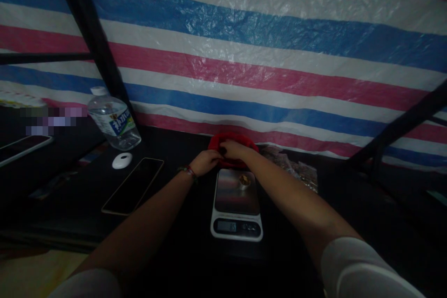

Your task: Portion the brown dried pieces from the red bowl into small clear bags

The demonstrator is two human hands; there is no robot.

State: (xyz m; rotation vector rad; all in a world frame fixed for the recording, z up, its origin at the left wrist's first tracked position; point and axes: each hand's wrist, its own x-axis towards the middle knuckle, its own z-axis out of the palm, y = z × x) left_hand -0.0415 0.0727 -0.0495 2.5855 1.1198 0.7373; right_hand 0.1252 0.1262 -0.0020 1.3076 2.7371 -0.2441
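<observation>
Red bowl just behind scale; left hand and right hand both pinch its near rim. Grip evenly, keep clear of small cup on scale.

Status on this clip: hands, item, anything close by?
Both hands, left hand and right hand, on the red bowl behind the scale. Small cup sits on scale. Phone lies left.

- A flat digital kitchen scale with a steel platform lies on the dark table; a small round metal cup sits on its far right part.
- A red cloth pouch lies just behind the scale, with the left hand and right hand on it.
- A black slab phone lies left of the scale, a small white oval puck behind it, and a clear plastic water bottle further back.
- Clear plastic bags lie right of the pouch.
- A striped woven plastic tarp stands behind everything.
</observation>
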